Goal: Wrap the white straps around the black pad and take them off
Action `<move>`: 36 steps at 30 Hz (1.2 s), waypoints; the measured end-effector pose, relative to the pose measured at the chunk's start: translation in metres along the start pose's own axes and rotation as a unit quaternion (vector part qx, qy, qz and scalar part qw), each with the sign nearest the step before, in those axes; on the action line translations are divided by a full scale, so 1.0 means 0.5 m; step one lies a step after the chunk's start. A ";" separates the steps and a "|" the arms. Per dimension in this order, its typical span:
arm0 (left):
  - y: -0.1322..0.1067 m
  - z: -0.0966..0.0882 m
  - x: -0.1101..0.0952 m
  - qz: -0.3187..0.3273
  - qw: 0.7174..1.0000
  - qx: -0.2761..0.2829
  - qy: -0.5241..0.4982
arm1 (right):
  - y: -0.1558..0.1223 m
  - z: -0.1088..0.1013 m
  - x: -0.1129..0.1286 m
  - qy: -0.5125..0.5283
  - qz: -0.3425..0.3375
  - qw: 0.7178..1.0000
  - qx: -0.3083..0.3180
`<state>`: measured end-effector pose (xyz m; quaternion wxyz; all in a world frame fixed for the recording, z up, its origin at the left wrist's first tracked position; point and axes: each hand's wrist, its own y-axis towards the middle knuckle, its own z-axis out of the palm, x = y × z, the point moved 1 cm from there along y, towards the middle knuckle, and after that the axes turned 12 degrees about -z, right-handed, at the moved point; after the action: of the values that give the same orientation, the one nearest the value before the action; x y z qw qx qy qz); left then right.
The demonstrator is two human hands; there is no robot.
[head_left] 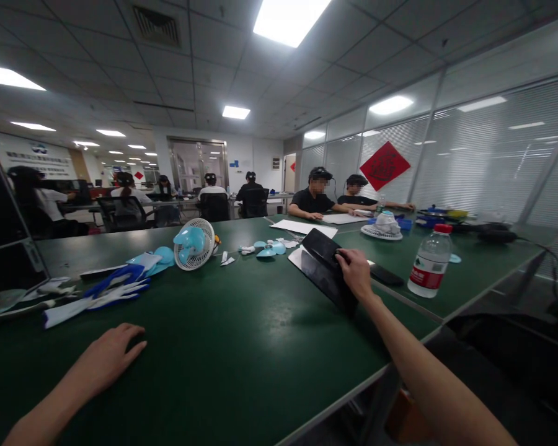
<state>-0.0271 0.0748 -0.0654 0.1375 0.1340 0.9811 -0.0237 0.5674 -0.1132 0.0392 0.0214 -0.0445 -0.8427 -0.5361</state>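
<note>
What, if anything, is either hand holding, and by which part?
The right hand grips a black folder by its right edge; the left hand holds nothing.

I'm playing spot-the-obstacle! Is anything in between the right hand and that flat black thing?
Nothing visible is: the right hand directly grips the flat black thing by its edge.

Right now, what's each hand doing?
Left hand: open, holding nothing.
Right hand: closed, fingers gripping the edge of a black folding case.
</note>
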 end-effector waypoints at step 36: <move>-0.113 -0.042 -0.184 0.048 0.991 0.073 -0.105 | -0.016 0.192 0.506 0.289 -0.221 0.873 0.325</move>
<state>0.0373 -0.0012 -0.0192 0.2304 0.1870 0.9495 -0.1023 0.3161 -0.0163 0.0126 0.1580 0.3088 -0.9137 -0.2116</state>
